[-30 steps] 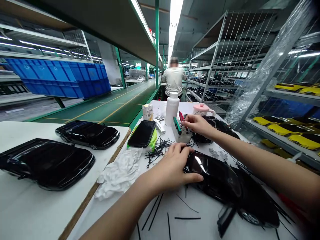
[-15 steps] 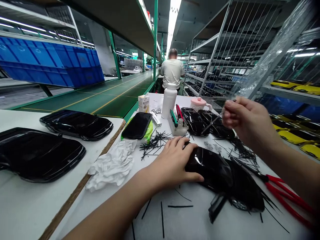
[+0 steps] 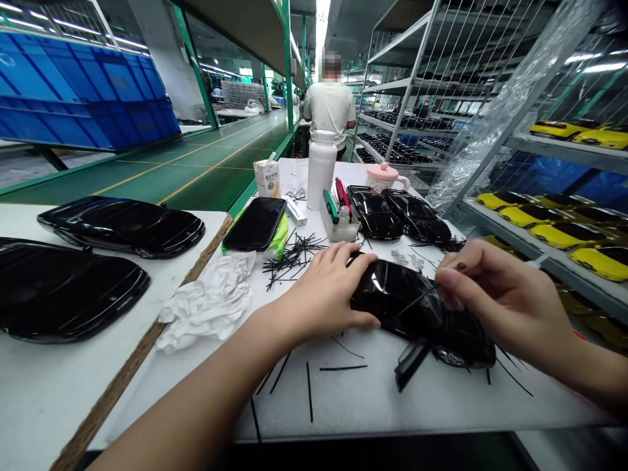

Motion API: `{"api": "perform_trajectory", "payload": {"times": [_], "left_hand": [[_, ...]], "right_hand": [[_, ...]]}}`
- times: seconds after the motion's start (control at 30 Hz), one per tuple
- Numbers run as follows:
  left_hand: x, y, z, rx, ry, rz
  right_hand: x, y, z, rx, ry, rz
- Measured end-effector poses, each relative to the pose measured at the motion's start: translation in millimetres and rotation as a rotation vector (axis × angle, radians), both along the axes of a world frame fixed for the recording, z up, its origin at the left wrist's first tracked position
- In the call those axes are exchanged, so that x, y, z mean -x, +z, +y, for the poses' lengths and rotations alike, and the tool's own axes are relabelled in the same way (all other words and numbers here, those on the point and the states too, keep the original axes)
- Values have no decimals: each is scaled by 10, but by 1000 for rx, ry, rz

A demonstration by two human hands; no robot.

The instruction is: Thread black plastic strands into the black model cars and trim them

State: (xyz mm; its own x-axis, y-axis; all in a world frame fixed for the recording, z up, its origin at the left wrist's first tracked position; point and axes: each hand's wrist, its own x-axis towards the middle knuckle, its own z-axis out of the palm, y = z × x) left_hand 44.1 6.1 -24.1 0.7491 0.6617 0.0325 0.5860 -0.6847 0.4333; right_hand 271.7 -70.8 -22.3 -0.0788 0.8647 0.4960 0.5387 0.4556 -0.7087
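Observation:
A glossy black model car (image 3: 405,288) stands on the white worktop, and one door (image 3: 411,364) hangs out on the near side. My left hand (image 3: 326,288) lies over the car's tail end, fingers across the far side and thumb on the near side, gripping it. Between the thumb and fingers of my right hand (image 3: 490,288) is a thin, dark, rod-like tool (image 3: 420,296). Its tip slants down over the car's cabin; whether it touches cannot be told. Loose black strips (image 3: 342,367) lie on the worktop near the car.
Two more black model cars (image 3: 122,226) rest on the left board. Behind the held car are a pen holder (image 3: 338,226), a white bottle (image 3: 322,170), a pink-lidded mug (image 3: 385,176), a phone (image 3: 255,222) and crumpled paper (image 3: 210,301). A person (image 3: 330,108) sits ahead.
My right hand has come down and nearer, bringing the thin tool over the car's cabin. My left hand keeps its place on the car. The whole view has shifted slightly.

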Motion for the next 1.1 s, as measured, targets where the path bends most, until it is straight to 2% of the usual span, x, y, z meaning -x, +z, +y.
{"api": "perform_trajectory", "payload": {"times": [0.17,0.5,0.63,0.73,0.87,0.93,1.0,1.1], "left_hand": [[-1,16,2,-9,-9,6],[10,26,-6,3,-10,10],[51,97,-53,99,-26,-4],[70,137,-117,155,-85,-44],[67,168,-178,160,-157,9],[71,192,-193,178,-164,51],[85,213,-204,195,-156,64],[115,211,-211,217,-165,49]], "right_hand": [[-16,-99,-30,-85,55,-182],[54,-101,10,-130,55,-229],[27,-110,17,-112,62,-250],[1,-47,-8,-79,80,-238],[5,219,3,-141,7,-35],[12,363,117,-235,-54,89],[10,450,339,-276,-68,112],[2,453,828,-206,-40,47]]}}
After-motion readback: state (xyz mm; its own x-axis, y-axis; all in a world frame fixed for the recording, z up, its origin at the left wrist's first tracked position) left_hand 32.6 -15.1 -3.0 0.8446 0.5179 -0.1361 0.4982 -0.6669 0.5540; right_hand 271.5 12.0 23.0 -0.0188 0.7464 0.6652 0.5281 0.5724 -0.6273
